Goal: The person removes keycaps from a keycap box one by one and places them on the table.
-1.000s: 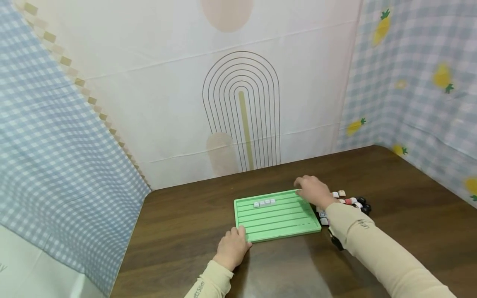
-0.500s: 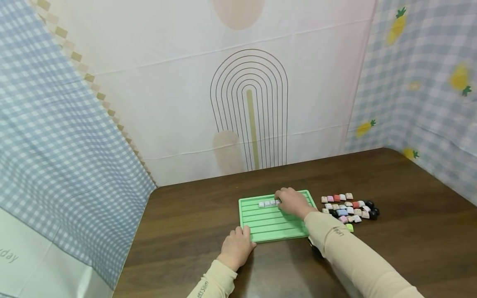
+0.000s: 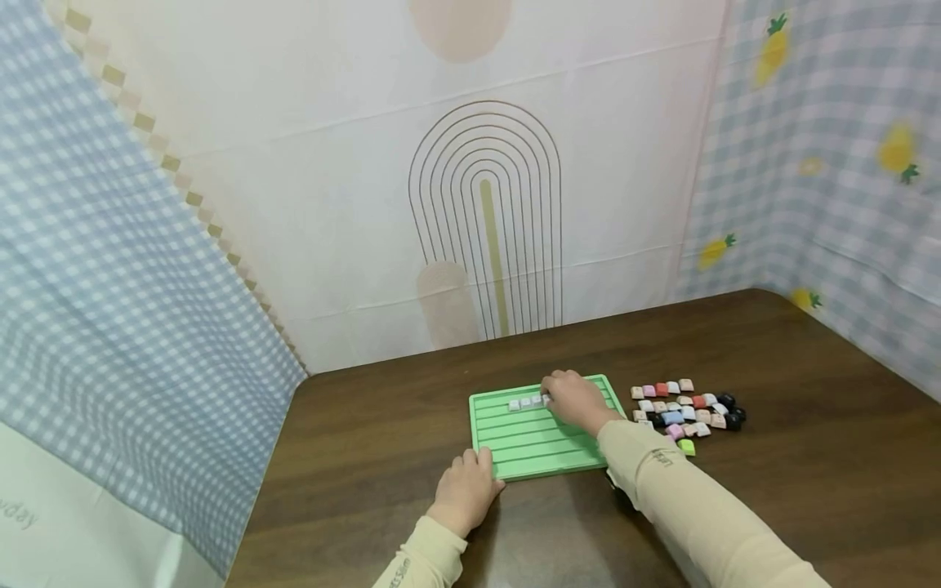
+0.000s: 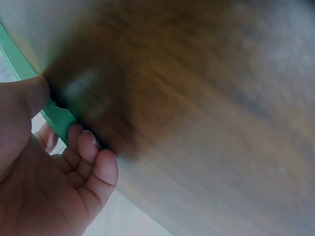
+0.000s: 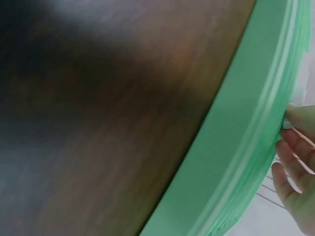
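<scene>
A green ridged tray (image 3: 540, 467) lies on the wooden table. On one of its upper ridges stands a short row of white keycaps (image 3: 525, 403). My left hand (image 3: 466, 490) grips the tray's near left corner; in the left wrist view its thumb and fingers lie around the green edge. Over the tray, at the row's right end, my right hand (image 3: 577, 400) pinches a white keycap (image 5: 288, 124) between thumb and fingers. Only a small part of that keycap shows in the right wrist view, and the hand hides the ridges under it.
To the right of the tray lie several loose keycaps (image 3: 672, 417) in rough rows, among them pink, red, blue, black and lime ones. The right sleeve (image 3: 684, 490) passes close to them. Patterned cloth (image 3: 353, 204) hangs behind the table (image 3: 353, 474).
My right hand has moved left from the tray's far right corner to the end of the white row, uncovering the loose keycaps. The left hand has stayed at its corner.
</scene>
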The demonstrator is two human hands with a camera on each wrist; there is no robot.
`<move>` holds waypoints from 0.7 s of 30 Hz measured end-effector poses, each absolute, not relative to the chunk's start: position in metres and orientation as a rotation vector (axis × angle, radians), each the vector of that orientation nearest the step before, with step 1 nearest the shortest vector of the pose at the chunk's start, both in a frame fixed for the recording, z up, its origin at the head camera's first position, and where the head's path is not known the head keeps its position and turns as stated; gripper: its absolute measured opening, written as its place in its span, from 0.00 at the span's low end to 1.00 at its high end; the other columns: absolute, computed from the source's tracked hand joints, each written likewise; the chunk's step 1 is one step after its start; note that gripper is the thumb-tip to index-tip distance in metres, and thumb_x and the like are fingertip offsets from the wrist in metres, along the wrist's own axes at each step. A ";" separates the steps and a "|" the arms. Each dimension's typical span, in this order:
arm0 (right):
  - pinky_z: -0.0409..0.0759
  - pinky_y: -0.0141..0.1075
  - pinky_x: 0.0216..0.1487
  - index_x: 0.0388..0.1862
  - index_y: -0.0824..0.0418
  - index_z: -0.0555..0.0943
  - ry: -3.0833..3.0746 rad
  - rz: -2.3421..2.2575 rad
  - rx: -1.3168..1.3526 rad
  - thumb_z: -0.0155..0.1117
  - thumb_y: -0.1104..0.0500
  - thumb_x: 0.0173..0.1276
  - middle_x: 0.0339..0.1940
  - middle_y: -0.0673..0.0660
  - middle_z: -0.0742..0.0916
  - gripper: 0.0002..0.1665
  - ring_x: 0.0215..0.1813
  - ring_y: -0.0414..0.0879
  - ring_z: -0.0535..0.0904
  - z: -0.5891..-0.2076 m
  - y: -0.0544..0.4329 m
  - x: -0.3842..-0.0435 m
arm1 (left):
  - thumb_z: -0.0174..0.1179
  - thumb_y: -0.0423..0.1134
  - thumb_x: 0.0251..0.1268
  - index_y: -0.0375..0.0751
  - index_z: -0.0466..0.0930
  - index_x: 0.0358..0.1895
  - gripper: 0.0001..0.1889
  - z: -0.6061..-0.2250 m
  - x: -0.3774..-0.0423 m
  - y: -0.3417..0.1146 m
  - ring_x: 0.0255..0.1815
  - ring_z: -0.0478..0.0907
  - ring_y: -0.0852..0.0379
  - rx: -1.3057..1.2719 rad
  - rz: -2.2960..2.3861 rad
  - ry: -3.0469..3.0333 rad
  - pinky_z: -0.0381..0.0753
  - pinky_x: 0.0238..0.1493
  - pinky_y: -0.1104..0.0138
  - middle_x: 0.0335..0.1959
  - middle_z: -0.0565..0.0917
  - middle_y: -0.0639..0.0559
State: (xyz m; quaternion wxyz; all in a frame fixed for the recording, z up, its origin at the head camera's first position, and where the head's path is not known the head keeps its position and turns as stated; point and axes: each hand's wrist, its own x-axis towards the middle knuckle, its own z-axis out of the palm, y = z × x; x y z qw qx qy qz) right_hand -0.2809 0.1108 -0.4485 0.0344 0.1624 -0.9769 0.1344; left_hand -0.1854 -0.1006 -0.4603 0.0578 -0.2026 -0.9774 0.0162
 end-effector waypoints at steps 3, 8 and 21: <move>0.78 0.40 0.37 0.43 0.58 0.80 -2.964 0.411 0.503 0.61 0.60 0.63 0.41 0.55 0.82 0.10 0.43 0.50 0.77 -0.445 0.118 -0.279 | 0.58 0.52 0.60 0.40 0.59 0.31 0.21 -0.463 -0.185 -0.099 0.21 0.66 0.55 -0.606 0.021 -2.994 0.68 0.20 0.67 0.23 0.65 0.50; 0.77 0.45 0.41 0.44 0.58 0.80 -2.933 0.472 0.471 0.58 0.59 0.65 0.40 0.55 0.82 0.10 0.45 0.51 0.76 -0.430 0.140 -0.278 | 0.58 0.51 0.60 0.40 0.59 0.32 0.21 -0.466 -0.186 -0.100 0.22 0.65 0.55 -0.604 -0.003 -3.021 0.67 0.21 0.67 0.24 0.65 0.49; 0.75 0.53 0.42 0.52 0.63 0.77 -2.917 0.476 0.156 0.56 0.57 0.67 0.48 0.64 0.80 0.17 0.49 0.59 0.75 -0.405 0.244 -0.272 | 0.58 0.50 0.60 0.39 0.59 0.32 0.21 -0.458 -0.185 -0.099 0.21 0.64 0.54 -0.623 -0.009 -3.023 0.66 0.19 0.66 0.23 0.64 0.48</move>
